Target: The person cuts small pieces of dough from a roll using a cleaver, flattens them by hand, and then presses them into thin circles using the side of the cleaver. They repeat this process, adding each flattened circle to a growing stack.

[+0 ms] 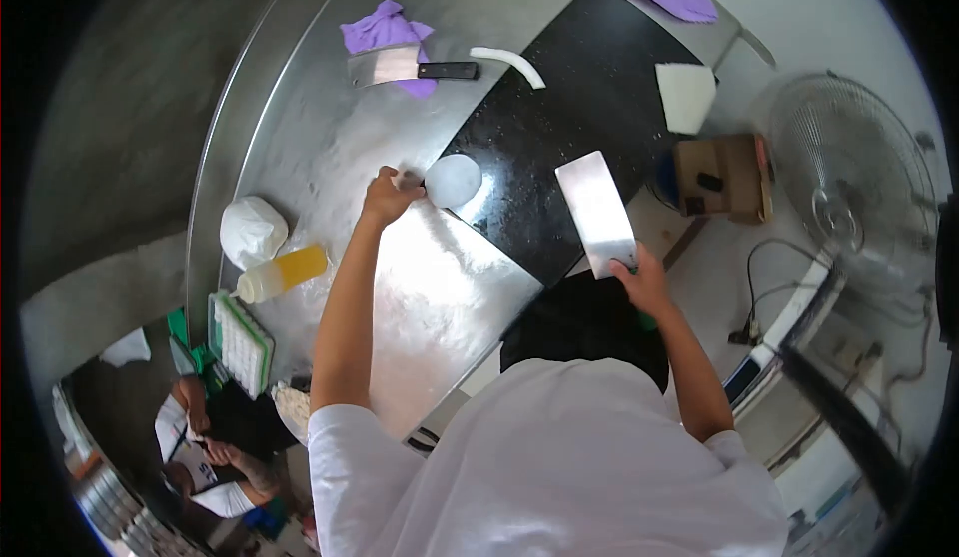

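Note:
A broad-bladed cleaver (pixel 596 212) is in my right hand (pixel 644 277), its fingers wrapped round the handle and the blade over the black board (pixel 589 87). My left hand (pixel 388 200) is by the board's left edge, fingers bent around a small pale thing I cannot make out. Just beside its fingertips lies a thin, round, whitish disc (pixel 453 181) on the board's edge. A curved white strip, apparently dough (pixel 509 63), lies across the board's upper left edge. Another cleaver (pixel 390 65) with a black handle rests on a purple cloth (pixel 388 27).
On the metal table (pixel 310 147) stand a white bundle (pixel 252 232), a bottle of yellow liquid (pixel 285 273) and a tray of white pieces (pixel 242 345). A white slab (pixel 686 97), cardboard box (pixel 721 177) and fan (pixel 849 167) are right. Another person (pixel 215 447) is lower left.

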The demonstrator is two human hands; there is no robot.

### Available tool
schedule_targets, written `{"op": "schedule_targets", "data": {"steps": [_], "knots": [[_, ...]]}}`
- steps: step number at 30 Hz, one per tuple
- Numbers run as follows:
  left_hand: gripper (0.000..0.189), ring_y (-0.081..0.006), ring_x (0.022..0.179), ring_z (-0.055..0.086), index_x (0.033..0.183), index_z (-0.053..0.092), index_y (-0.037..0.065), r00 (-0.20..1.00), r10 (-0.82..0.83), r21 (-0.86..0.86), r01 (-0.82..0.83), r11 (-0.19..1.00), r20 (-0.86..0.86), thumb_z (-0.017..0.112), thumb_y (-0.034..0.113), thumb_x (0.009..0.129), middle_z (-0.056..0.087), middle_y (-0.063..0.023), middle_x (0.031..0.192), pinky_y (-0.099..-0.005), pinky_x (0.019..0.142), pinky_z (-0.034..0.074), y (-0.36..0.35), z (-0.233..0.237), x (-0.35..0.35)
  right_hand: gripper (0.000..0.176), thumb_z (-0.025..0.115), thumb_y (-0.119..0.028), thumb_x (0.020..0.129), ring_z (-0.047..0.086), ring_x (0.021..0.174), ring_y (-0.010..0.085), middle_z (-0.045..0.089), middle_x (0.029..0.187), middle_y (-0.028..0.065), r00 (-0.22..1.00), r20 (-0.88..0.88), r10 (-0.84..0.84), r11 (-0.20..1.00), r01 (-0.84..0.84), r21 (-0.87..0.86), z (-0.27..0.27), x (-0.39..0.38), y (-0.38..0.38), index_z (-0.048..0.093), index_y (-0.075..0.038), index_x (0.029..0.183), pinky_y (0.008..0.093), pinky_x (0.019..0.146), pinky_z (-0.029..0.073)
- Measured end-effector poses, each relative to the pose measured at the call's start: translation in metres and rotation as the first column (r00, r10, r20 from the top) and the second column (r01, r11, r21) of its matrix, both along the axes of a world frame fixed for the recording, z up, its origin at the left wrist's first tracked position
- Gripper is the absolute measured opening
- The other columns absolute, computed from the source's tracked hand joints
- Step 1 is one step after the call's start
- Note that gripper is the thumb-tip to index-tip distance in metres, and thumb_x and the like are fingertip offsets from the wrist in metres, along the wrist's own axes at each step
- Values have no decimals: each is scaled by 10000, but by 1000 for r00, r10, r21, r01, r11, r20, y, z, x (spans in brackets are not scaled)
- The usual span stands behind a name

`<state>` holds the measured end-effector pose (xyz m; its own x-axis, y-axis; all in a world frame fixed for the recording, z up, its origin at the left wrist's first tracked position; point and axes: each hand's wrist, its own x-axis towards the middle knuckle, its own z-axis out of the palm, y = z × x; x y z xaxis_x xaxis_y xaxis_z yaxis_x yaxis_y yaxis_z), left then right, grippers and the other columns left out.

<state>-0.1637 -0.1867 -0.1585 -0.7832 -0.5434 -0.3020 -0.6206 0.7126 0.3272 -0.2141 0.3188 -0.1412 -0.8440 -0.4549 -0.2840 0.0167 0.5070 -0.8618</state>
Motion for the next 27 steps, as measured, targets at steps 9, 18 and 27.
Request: {"op": "schedule_targets", "data": {"steps": [9, 18, 27], "knots": [[692, -324, 991, 641, 1255, 529, 15, 841, 245, 69, -242, 968, -483, 863, 369, 763, 607, -221, 1140, -448, 864, 522, 190, 21, -199, 337, 709, -220, 931, 699, 868, 383, 709, 935, 222, 987, -72, 142, 989, -138, 62, 17, -168, 29, 613, 29, 1137, 410, 780, 522], [399, -381, 895, 636, 1148, 647, 38, 816, 135, 218, -12, 976, -562, 772, 23, 770, 620, -176, 1000, -455, 781, 530, 215, 2, -179, 356, 679, -188, 947, 687, 832, 423, 699, 883, 230, 935, -166, 313, 950, -307, 60, 42, -265, 7, 594, 33, 1213, 445, 758, 524], [327, -296, 956, 678, 1168, 698, 76, 777, -99, -5, 122, 992, -622, 764, 80, 847, 658, -115, 1079, -383, 795, 570, 214, -7, -125, 303, 632, -187, 975, 651, 803, 507, 669, 830, 283, 686, -204, 698, 710, -629, 316, 66, -281, -67, 546, 13, 1186, 554, 705, 510]]}}
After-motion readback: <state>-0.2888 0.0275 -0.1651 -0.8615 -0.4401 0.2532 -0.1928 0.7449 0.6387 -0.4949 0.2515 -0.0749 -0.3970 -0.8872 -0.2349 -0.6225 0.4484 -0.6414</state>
